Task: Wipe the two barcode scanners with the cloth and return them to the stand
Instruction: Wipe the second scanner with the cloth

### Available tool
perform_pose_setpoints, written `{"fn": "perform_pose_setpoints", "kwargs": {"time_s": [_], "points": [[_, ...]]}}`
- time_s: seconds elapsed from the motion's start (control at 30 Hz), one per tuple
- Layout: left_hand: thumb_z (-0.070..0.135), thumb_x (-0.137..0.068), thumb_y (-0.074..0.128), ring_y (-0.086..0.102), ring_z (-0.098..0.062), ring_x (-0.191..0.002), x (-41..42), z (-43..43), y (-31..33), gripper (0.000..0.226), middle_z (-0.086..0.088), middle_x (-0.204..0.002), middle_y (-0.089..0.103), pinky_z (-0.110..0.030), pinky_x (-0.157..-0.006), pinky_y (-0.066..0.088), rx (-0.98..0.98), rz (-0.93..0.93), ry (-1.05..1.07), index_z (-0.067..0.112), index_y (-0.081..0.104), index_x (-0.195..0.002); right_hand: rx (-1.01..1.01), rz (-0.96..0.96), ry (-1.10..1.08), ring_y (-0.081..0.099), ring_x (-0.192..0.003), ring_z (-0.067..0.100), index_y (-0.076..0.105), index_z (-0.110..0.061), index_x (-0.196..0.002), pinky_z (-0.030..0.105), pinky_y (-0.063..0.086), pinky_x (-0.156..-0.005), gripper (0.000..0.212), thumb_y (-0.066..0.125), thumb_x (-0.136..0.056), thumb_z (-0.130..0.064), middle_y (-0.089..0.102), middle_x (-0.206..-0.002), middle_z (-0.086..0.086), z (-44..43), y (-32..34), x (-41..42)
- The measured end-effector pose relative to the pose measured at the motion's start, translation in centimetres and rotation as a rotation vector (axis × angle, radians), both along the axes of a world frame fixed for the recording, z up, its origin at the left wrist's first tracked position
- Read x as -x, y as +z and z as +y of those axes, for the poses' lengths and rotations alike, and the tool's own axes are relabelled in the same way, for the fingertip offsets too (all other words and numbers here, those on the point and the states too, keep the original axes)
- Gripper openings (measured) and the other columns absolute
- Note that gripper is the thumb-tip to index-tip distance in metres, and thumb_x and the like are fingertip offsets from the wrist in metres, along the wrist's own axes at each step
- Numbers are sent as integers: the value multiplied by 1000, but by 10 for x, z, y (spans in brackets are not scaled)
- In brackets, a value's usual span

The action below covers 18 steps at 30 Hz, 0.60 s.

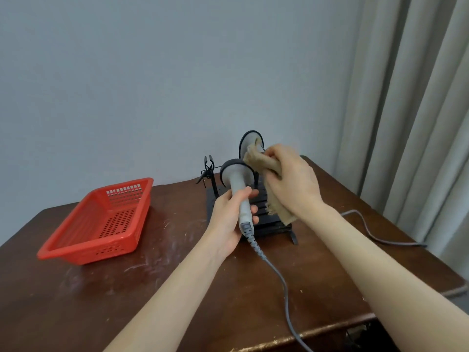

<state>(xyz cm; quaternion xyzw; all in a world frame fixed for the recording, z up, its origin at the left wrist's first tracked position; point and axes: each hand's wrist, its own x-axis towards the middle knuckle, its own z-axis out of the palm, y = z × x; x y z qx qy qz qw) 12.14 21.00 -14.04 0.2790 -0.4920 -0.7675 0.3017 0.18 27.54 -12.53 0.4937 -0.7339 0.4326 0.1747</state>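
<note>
Scanner (237, 184): gripping handle with left hand (228, 219); wiping head with cloth (256, 161) clutched in right hand (291, 181); next, presumably reseating on stand (269, 224).

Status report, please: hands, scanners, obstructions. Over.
Left hand grips scanner handle. Right hand holds cloth beside its head. Second scanner on stand. Cable trails across table.

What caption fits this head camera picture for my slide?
Left hand holds a grey scanner; right hand holds a tan cloth by its head, over the black stand.

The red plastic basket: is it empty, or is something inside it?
Empty: through the open top of the red plastic basket only its bare perforated floor shows.
</note>
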Motion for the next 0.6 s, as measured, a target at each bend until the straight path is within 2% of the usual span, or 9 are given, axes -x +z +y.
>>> {"fn": "perform_pose_setpoints", "kwargs": {"time_s": [0.07, 0.13, 0.2, 0.27, 0.33, 0.4, 0.47, 0.53, 0.6], "points": [[21, -95, 52, 47, -12, -48, -2, 4, 1, 13, -7, -80, 56, -23, -38, 40, -1, 26, -6, 10, 59, -94, -43, 60, 62, 59, -83, 29, 56, -24, -115, 38, 49, -64, 34, 57, -83, -15, 53, -107, 0, -6, -11, -12], [40, -96, 46, 48, -14, -53, -5, 7, 3, 30, -4, -71, 56, -25, -43, 38, -7, 47, -5, 16, 63, -89, -29, 1, 197, 60, -91, 21, 58, -27, -120, 40, 51, -74, 37, 57, -84, -17, 51, -114, -4, -10, -21, -19], [58, -93, 39, 51, -18, -62, -6, 7, 4, 51, -7, -75, 59, -29, -52, 38, -8, 80, 16, 22, 72, -79, -7, -142, 321, 57, -95, 8, 57, -29, -126, 32, 48, -86, 35, 54, -91, -28, 47, -118, -11, -10, -25, -25], [69, -88, 31, 53, -18, -63, -6, 5, 2, 63, -10, -81, 58, -30, -54, 37, 36, 79, 25, 27, 75, -73, -1, -270, 418, 60, -78, 4, 54, -33, -130, 28, 48, -87, 36, 48, -94, -37, 43, -117, -14, -8, -26, -29], [76, -83, 27, 51, -18, -59, -7, 5, 1, 70, -11, -81, 57, -29, -53, 36, 61, 61, 21, 26, 75, -73, 0, -269, 461, 60, -69, 6, 54, -35, -129, 31, 51, -85, 35, 46, -95, -38, 42, -115, -12, -5, -26, -31], [81, -77, 29, 55, -23, -66, -8, 2, -1, 76, -13, -85, 61, -31, -56, 38, 59, 49, 18, 20, 73, -83, -1, -238, 525, 58, -72, 9, 59, -29, -124, 28, 54, -76, 32, 51, -93, -31, 43, -112, -8, -1, -25, -34], [83, -74, 32, 61, -26, -76, -8, -1, -4, 78, -11, -85, 66, -32, -59, 41, 57, 34, 33, 15, 68, -89, -4, -224, 604, 56, -77, 10, 67, -17, -115, 20, 54, -64, 25, 57, -92, -19, 45, -109, -3, 3, -26, -38], [83, -74, 32, 60, -24, -72, -8, -1, -5, 76, -9, -79, 65, -31, -56, 40, 54, 24, 25, 15, 65, -83, -6, -199, 618, 54, -79, 5, 71, -15, -100, 12, 49, -64, 16, 59, -90, -13, 48, -105, -2, 4, -25, -40], [83, -76, 32, 54, -21, -63, -8, 1, -4, 73, -8, -72, 58, -29, -51, 36, 68, 18, 10, 17, 64, -81, 29, -147, 551, 53, -79, 3, 73, -16, -92, 13, 45, -71, 12, 62, -88, -13, 50, -102, -4, -1, -25, -36]]}}
